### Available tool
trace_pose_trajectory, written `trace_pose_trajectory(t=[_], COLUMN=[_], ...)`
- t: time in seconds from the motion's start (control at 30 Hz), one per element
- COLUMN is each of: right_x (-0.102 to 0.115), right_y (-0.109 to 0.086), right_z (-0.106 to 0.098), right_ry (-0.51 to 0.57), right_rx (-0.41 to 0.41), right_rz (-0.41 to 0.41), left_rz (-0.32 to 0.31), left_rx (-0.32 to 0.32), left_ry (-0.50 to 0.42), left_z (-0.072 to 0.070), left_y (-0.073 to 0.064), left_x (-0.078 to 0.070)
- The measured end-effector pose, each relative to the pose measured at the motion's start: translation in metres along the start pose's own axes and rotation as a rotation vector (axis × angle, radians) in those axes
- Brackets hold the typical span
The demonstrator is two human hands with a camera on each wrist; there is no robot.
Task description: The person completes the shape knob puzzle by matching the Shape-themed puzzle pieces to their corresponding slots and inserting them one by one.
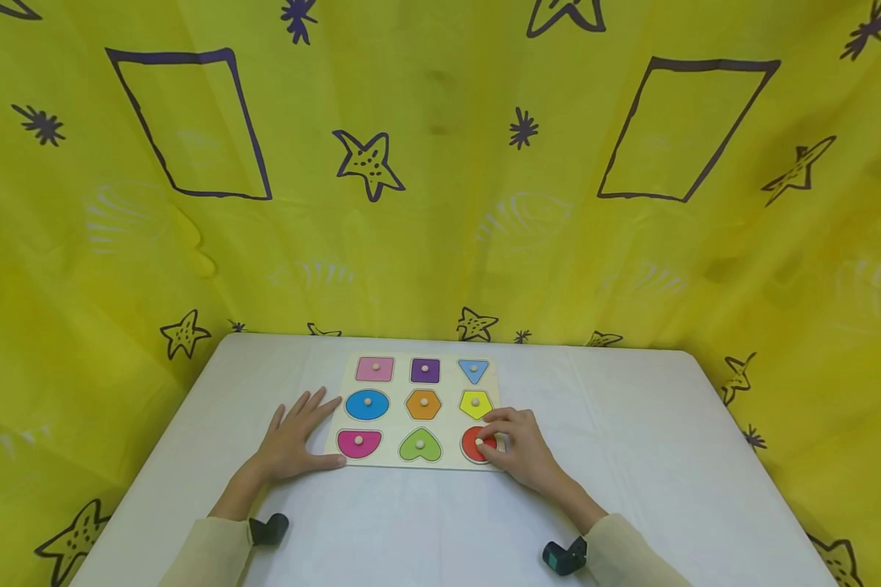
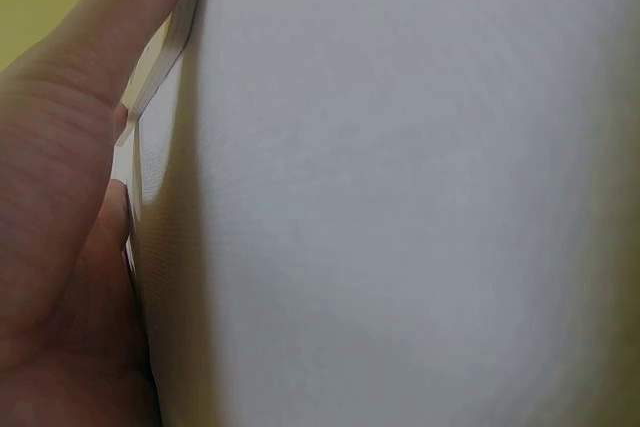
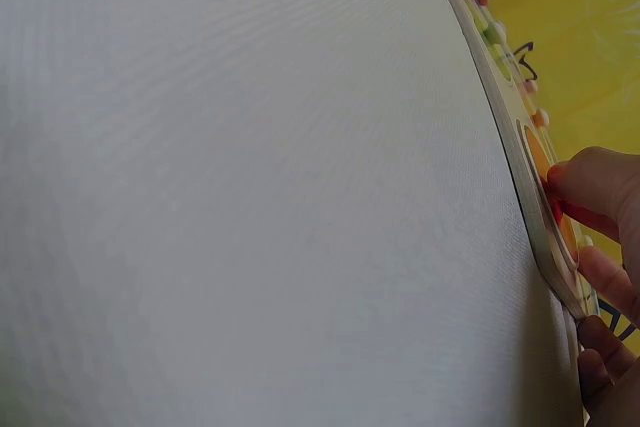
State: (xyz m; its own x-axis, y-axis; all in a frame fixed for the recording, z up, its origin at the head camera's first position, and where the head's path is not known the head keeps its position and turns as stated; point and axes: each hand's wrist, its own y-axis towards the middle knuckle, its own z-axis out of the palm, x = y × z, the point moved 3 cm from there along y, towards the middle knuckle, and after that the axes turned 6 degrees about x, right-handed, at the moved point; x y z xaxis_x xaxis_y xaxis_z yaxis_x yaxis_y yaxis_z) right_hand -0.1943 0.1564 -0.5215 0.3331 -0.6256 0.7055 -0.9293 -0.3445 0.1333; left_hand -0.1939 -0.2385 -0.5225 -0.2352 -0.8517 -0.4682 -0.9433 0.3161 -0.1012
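A cream wooden peg puzzle board [image 1: 391, 425] lies flat on the table, with several coloured knobbed shapes in three rows. My right hand [image 1: 526, 452] pinches the small knob of the red circle piece [image 1: 470, 447] at the near right corner; in the right wrist view, the thumb [image 3: 590, 182] overlaps that piece. On the board's left side, my left hand [image 1: 288, 444] is spread, its thumb at the near left corner and its fingertips toward the left edge. The left wrist view shows this thumb [image 2: 90, 37] against the board's edge [image 2: 165, 62].
The white table [image 1: 382, 530] extends around the board. Behind and beside it hangs a yellow curtain [image 1: 426, 244] with drawn stars and frames. Small black wrist devices sit at the left cuff [image 1: 223, 542] and right cuff [image 1: 617, 542].
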Motion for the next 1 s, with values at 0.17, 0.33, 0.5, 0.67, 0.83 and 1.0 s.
trace_pose_trajectory(t=[0.17,0.33,0.5,0.67,0.83,1.0], right_x=[0.0018,0.0029,0.0033,0.0028,0.0011,-0.0006], right_y=[-0.0011,-0.0038,-0.0048,-0.0042,-0.0036,-0.0031], right_z=[0.0003,0.0009,0.0014,0.0017,0.0029,0.0033], right_ry=[-0.002,0.001,0.008,0.005,0.004,-0.024], right_rx=[-0.004,0.006,0.003,0.000,0.012,0.040], right_rz=[-0.021,-0.022,-0.025,-0.018,-0.010,-0.010], left_rz=[0.006,0.006,0.008,0.008,0.008,0.028], left_rx=[-0.006,-0.005,-0.001,-0.002,-0.002,-0.022], left_ry=[-0.002,0.000,-0.005,-0.001,-0.017,-0.013], left_z=[0.0001,0.0006,0.0004,0.0016,0.0032,0.0067], left_y=[-0.0008,-0.0025,-0.0038,-0.0042,-0.0041,-0.0048], left_x=[-0.0004,0.0000,0.0001,0.0011,0.0030,0.0054])
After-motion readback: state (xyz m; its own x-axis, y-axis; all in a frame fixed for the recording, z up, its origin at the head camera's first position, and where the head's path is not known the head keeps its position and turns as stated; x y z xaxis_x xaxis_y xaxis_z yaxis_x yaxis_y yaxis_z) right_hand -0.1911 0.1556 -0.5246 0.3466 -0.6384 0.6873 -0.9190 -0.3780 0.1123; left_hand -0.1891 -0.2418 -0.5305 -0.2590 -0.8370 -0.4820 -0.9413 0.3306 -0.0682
